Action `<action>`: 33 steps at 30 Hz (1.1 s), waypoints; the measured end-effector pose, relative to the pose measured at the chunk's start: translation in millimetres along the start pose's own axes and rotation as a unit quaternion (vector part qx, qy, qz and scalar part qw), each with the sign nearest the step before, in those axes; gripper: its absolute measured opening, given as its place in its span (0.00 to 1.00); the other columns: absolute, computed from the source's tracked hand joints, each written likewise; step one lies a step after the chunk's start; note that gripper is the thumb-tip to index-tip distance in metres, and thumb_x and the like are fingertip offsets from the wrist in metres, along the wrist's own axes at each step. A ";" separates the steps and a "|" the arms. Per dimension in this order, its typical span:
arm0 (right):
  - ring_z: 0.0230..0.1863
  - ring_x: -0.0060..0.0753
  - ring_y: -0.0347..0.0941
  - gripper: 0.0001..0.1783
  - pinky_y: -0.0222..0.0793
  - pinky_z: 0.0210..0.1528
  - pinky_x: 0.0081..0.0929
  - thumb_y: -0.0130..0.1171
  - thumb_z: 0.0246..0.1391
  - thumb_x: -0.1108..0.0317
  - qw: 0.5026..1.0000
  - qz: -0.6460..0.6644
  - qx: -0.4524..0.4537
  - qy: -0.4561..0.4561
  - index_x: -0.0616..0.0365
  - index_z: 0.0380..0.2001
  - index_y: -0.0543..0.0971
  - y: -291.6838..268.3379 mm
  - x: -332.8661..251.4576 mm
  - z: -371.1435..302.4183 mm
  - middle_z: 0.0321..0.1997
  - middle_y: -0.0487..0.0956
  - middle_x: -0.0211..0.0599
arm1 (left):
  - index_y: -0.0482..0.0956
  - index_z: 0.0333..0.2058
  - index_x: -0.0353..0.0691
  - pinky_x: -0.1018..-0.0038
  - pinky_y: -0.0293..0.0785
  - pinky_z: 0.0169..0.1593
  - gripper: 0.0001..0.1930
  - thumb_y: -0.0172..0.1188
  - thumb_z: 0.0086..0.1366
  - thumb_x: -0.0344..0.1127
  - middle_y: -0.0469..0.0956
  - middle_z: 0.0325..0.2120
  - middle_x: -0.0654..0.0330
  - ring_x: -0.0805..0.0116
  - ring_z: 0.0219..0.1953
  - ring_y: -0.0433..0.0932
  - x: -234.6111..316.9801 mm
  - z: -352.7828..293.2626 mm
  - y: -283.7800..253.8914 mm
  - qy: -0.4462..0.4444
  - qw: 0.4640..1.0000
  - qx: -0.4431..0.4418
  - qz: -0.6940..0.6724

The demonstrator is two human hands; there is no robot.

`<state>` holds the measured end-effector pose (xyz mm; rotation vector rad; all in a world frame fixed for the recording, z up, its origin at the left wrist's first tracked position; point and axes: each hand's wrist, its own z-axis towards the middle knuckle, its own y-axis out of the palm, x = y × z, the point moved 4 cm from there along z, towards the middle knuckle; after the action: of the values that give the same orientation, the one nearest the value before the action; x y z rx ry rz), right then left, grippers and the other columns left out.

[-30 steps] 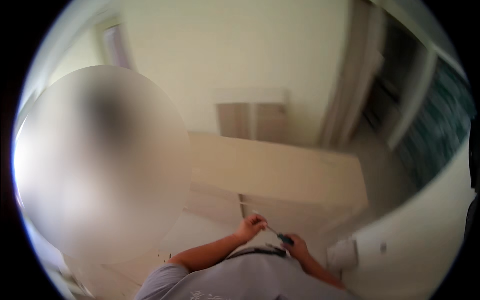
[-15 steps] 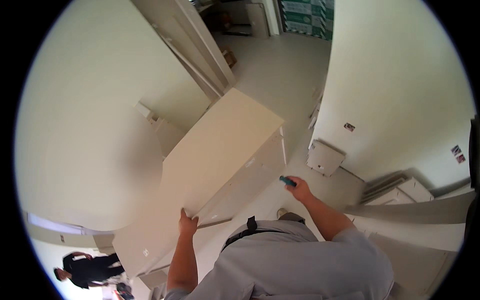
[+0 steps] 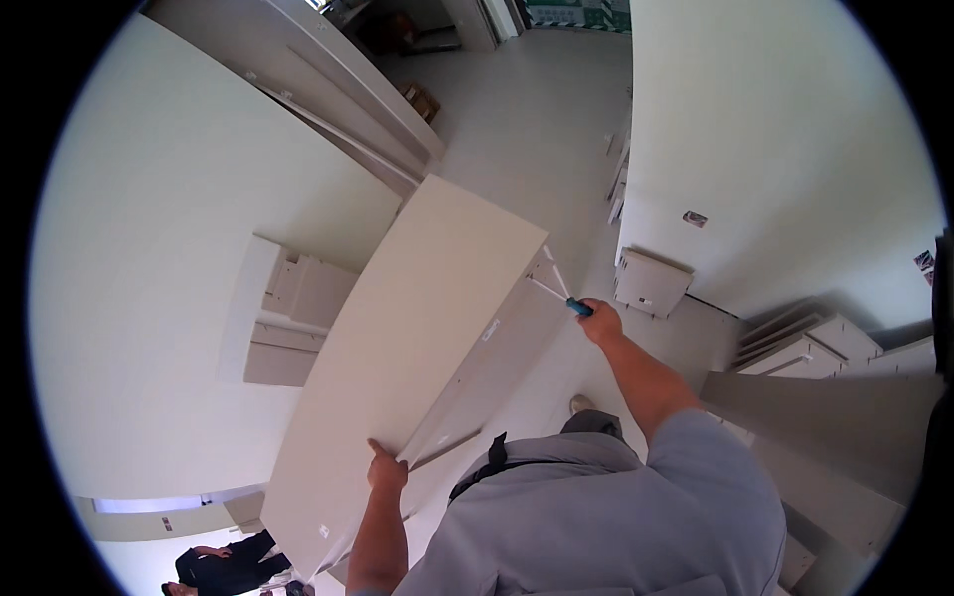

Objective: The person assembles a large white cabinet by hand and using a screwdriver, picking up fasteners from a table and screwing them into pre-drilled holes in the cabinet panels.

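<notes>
Grips screwdriver (image 3: 578, 307) in right fingers (image 3: 592, 305) | rests left fingers (image 3: 376, 449), apart, on seemingly part-built cabinet (image 3: 427, 298) | leaves panels (image 3: 651, 286) loose right of both

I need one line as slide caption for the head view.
Left hand at the edge of a long pale panel, right hand gripping a teal-handled tool.

Teal handle (image 3: 578, 308) in right fingers (image 3: 592, 305); cream panel (image 3: 427, 318) under left fingers (image 3: 376, 447); grey shirt (image 3: 606, 507) behind both; stripe-edged green sheet (image 3: 574, 14) beyond.
</notes>
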<state>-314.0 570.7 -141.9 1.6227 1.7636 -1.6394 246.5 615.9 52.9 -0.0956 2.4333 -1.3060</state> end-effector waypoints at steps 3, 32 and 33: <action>0.45 0.49 0.82 0.19 0.76 0.49 0.39 0.67 0.50 0.61 1.000 0.011 -0.020 -0.015 0.44 0.48 0.85 2.6 10.6 9.1 0.43 0.85 0.43 | 0.32 0.71 0.27 0.59 0.78 0.53 0.57 0.67 0.61 0.45 0.82 0.47 0.42 0.48 0.50 0.82 3.6 5.1 -7.0 -0.014 1.000 -0.002 -0.003; 0.25 0.26 0.72 0.16 0.67 0.23 0.31 0.65 0.58 0.66 0.934 -0.167 0.165 -0.270 0.54 0.49 0.82 -24.6 -34.3 -1.1 0.33 0.83 0.33 | 0.33 0.72 0.27 0.59 0.79 0.50 0.54 0.64 0.65 0.45 0.83 0.44 0.45 0.50 0.46 0.84 4.9 5.0 -12.7 -0.006 1.000 0.005 -0.007; 0.23 0.25 0.71 0.16 0.64 0.19 0.29 0.64 0.60 0.65 0.876 -0.222 0.252 -0.347 0.53 0.50 0.81 -30.3 -47.1 -9.3 0.33 0.83 0.33 | 0.33 0.72 0.27 0.58 0.78 0.51 0.54 0.65 0.64 0.45 0.83 0.44 0.44 0.49 0.46 0.83 4.7 1.8 -9.6 -0.010 1.000 0.003 -0.014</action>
<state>-317.1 560.4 -86.1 0.5727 1.4290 -2.6255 241.6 608.0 58.5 -0.1396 2.4195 -1.3178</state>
